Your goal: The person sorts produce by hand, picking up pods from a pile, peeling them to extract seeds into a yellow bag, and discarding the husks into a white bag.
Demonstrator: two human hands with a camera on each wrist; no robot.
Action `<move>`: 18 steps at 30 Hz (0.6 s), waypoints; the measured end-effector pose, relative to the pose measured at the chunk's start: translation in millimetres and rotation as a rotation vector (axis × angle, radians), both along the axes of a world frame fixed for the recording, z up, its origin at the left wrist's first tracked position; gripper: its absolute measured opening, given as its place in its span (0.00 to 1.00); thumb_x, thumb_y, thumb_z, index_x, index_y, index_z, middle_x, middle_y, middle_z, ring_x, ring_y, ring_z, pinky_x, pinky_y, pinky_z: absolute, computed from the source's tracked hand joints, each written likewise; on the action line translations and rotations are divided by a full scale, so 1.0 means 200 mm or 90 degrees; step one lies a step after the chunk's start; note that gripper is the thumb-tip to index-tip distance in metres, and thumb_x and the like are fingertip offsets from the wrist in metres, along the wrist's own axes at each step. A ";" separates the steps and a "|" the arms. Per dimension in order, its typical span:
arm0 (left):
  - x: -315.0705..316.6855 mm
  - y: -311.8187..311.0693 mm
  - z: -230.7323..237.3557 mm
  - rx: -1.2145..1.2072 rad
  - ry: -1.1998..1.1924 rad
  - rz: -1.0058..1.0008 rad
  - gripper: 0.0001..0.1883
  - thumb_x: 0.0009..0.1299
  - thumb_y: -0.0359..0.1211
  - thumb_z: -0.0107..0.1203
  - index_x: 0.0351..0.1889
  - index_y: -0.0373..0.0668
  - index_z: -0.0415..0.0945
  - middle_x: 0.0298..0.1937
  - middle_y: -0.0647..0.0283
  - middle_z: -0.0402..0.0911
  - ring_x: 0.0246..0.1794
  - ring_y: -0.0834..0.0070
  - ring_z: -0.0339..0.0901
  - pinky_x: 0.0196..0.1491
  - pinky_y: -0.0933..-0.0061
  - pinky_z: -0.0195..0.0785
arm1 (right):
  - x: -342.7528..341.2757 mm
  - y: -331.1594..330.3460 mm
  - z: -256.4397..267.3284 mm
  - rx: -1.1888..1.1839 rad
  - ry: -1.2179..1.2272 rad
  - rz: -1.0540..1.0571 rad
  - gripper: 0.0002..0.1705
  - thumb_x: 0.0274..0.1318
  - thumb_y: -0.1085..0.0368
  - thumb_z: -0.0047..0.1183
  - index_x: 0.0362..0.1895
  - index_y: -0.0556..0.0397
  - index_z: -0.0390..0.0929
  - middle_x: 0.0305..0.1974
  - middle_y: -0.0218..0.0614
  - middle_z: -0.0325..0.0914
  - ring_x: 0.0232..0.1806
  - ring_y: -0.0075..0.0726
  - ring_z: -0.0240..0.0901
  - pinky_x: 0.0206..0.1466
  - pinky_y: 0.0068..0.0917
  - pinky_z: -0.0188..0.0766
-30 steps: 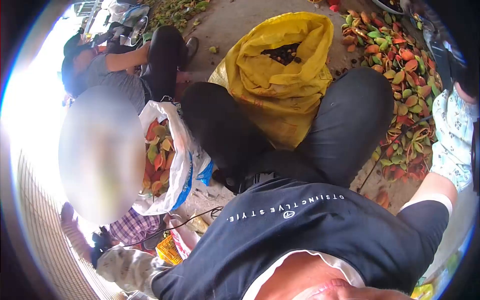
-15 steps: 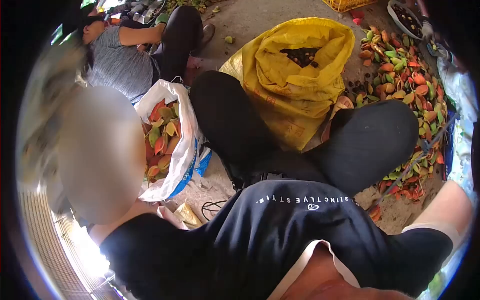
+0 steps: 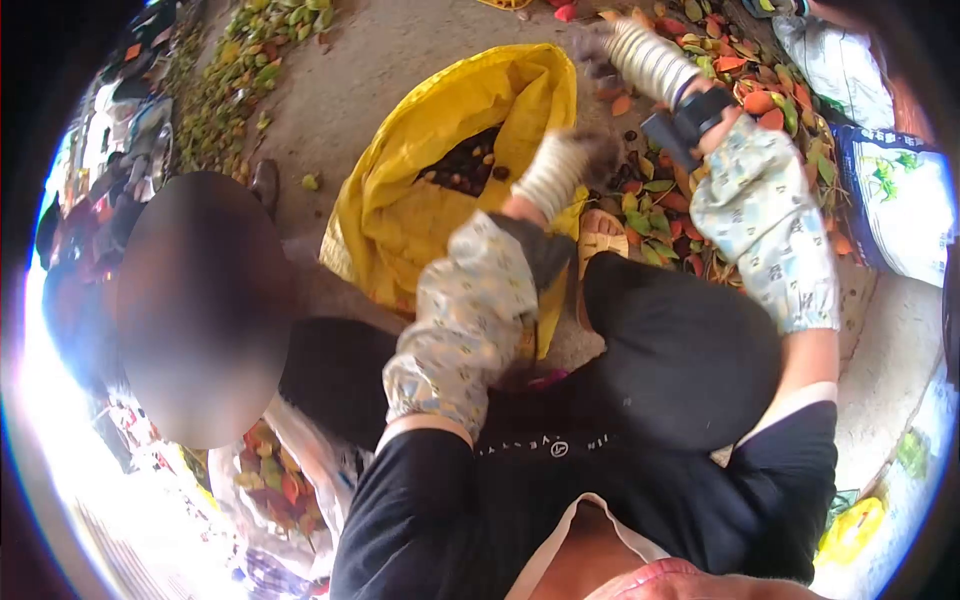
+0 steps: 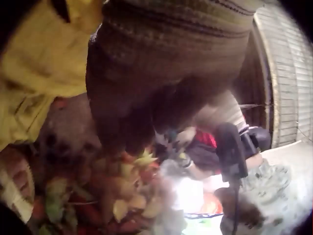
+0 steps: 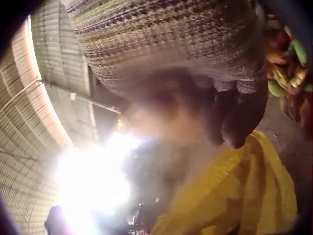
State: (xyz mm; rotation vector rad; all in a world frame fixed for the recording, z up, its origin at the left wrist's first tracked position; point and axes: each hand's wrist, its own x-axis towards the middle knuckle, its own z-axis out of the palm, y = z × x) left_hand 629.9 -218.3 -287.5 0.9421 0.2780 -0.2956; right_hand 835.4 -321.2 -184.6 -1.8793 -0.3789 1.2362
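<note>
Yellow sack [image 3: 378,235] now has left hand [image 3: 592,158] and right hand [image 3: 598,50] near, each grip unclear.

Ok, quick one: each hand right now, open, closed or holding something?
Left hand: cannot be told; it is dark and blurred.
Right hand: cannot be told; blur and shadow obscure any grip.

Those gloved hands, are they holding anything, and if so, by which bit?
That can't be told: the left hand and right hand are shadowy and blurred, and no held thing shows clearly.
</note>
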 end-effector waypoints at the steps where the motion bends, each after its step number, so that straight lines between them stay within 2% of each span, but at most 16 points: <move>1: -0.05 -0.07 0.03 0.001 0.092 -0.026 0.16 0.66 0.28 0.57 0.49 0.28 0.75 0.40 0.52 0.82 0.35 0.65 0.81 0.40 0.66 0.77 | 0.02 0.00 -0.18 -0.045 -0.111 0.021 0.24 0.57 0.56 0.54 0.55 0.53 0.68 0.48 0.52 0.72 0.45 0.56 0.74 0.38 0.40 0.77; 2: -0.07 -0.11 -0.09 0.001 0.190 -0.031 0.17 0.65 0.27 0.57 0.51 0.30 0.75 0.38 0.54 0.83 0.34 0.65 0.81 0.39 0.67 0.77 | 0.00 -0.01 -0.38 -0.092 -0.221 0.044 0.20 0.56 0.58 0.54 0.50 0.52 0.72 0.43 0.51 0.74 0.42 0.56 0.75 0.39 0.40 0.76; 4: -0.07 -0.10 -0.35 0.165 0.216 -0.076 0.15 0.66 0.29 0.54 0.50 0.33 0.75 0.38 0.57 0.82 0.34 0.64 0.81 0.39 0.64 0.76 | -0.05 -0.03 -0.76 -0.188 -0.432 0.099 0.12 0.54 0.61 0.53 0.41 0.51 0.80 0.32 0.49 0.80 0.35 0.55 0.78 0.40 0.41 0.75; 5: -0.08 -0.05 -0.50 0.303 0.192 -0.086 0.14 0.66 0.30 0.52 0.48 0.36 0.77 0.35 0.59 0.82 0.32 0.67 0.79 0.38 0.68 0.74 | -0.07 -0.02 -0.88 -0.192 -0.468 0.183 0.12 0.54 0.62 0.51 0.39 0.52 0.81 0.32 0.50 0.80 0.36 0.54 0.78 0.40 0.41 0.75; 6: -0.09 0.03 -0.55 0.442 0.163 -0.096 0.13 0.66 0.31 0.50 0.47 0.39 0.79 0.33 0.60 0.81 0.29 0.69 0.78 0.36 0.71 0.73 | -0.08 -0.02 -1.06 -0.194 -0.504 0.266 0.12 0.54 0.63 0.49 0.38 0.53 0.81 0.33 0.50 0.80 0.36 0.53 0.78 0.40 0.41 0.75; 7: -0.11 0.14 -0.59 0.325 0.233 -0.026 0.16 0.68 0.33 0.48 0.51 0.37 0.75 0.37 0.58 0.81 0.36 0.62 0.79 0.42 0.65 0.72 | -0.12 0.01 -1.26 -0.227 -0.563 0.348 0.12 0.53 0.65 0.49 0.37 0.55 0.81 0.36 0.51 0.80 0.39 0.54 0.78 0.41 0.41 0.75; 8: -0.12 0.24 -0.58 0.208 0.301 0.047 0.20 0.70 0.35 0.47 0.56 0.34 0.71 0.42 0.55 0.80 0.43 0.54 0.79 0.48 0.59 0.72 | -0.24 -0.02 -1.07 -0.202 -0.528 0.356 0.13 0.53 0.64 0.49 0.39 0.58 0.81 0.39 0.52 0.80 0.42 0.54 0.78 0.42 0.39 0.75; 10: -0.15 0.34 -0.58 0.028 0.373 0.101 0.19 0.71 0.34 0.45 0.57 0.33 0.69 0.47 0.52 0.79 0.49 0.54 0.77 0.51 0.61 0.71 | -0.36 -0.03 -1.10 -0.278 -0.462 0.390 0.18 0.57 0.59 0.46 0.40 0.59 0.80 0.41 0.53 0.80 0.44 0.54 0.78 0.45 0.42 0.74; 11: -0.15 0.37 -0.55 -0.060 0.406 0.131 0.19 0.72 0.33 0.44 0.58 0.33 0.68 0.50 0.51 0.78 0.51 0.54 0.76 0.53 0.62 0.70 | -0.40 0.00 -1.08 -0.330 -0.310 0.230 0.21 0.59 0.56 0.43 0.43 0.59 0.79 0.43 0.53 0.79 0.47 0.55 0.77 0.49 0.43 0.72; 12: -0.14 0.37 -0.52 -0.008 0.409 0.126 0.19 0.72 0.32 0.43 0.59 0.32 0.67 0.53 0.50 0.76 0.54 0.55 0.75 0.54 0.63 0.69 | -0.42 0.05 -1.02 -0.374 -0.158 0.070 0.24 0.61 0.52 0.40 0.45 0.59 0.78 0.45 0.53 0.79 0.50 0.55 0.75 0.52 0.45 0.70; 13: -0.13 0.35 -0.49 0.045 0.410 0.119 0.19 0.73 0.32 0.42 0.59 0.32 0.67 0.55 0.50 0.74 0.56 0.56 0.73 0.55 0.64 0.68 | -0.45 0.07 -1.08 -0.387 -0.180 0.121 0.28 0.64 0.49 0.35 0.51 0.59 0.75 0.52 0.52 0.76 0.56 0.55 0.71 0.58 0.46 0.65; 14: -0.12 0.31 -0.42 0.096 0.411 0.108 0.19 0.74 0.31 0.41 0.59 0.31 0.66 0.58 0.49 0.72 0.59 0.57 0.72 0.56 0.65 0.68 | -0.48 0.07 -1.10 -0.362 -0.220 0.121 0.28 0.64 0.49 0.35 0.52 0.58 0.74 0.53 0.52 0.75 0.57 0.55 0.70 0.59 0.46 0.65; 15: -0.11 0.26 -0.36 0.214 0.404 0.041 0.19 0.74 0.30 0.43 0.60 0.31 0.66 0.61 0.47 0.71 0.59 0.61 0.72 0.56 0.67 0.68 | -0.52 0.06 -1.12 -0.336 -0.261 0.121 0.28 0.65 0.50 0.34 0.54 0.58 0.73 0.55 0.52 0.73 0.58 0.55 0.69 0.59 0.45 0.64; 16: -0.12 0.25 -0.43 0.193 0.379 0.066 0.19 0.73 0.30 0.45 0.59 0.31 0.67 0.59 0.47 0.72 0.57 0.62 0.74 0.55 0.68 0.68 | -0.54 0.04 -1.14 -0.313 -0.301 0.122 0.28 0.65 0.50 0.33 0.55 0.57 0.72 0.56 0.52 0.72 0.59 0.56 0.68 0.60 0.45 0.64; 17: -0.12 0.24 -0.45 0.172 0.352 0.090 0.19 0.71 0.31 0.48 0.58 0.32 0.68 0.58 0.47 0.74 0.54 0.63 0.75 0.55 0.68 0.69 | -0.55 0.03 -1.15 -0.285 -0.379 0.144 0.27 0.64 0.50 0.38 0.54 0.59 0.74 0.54 0.53 0.74 0.57 0.55 0.70 0.59 0.45 0.66; 18: -0.14 0.24 -0.46 0.260 0.299 0.091 0.19 0.70 0.31 0.50 0.57 0.32 0.69 0.57 0.48 0.75 0.53 0.64 0.76 0.54 0.69 0.69 | -0.53 0.00 -1.15 -0.303 -0.352 0.189 0.26 0.63 0.51 0.41 0.53 0.58 0.74 0.53 0.53 0.74 0.56 0.55 0.70 0.58 0.44 0.67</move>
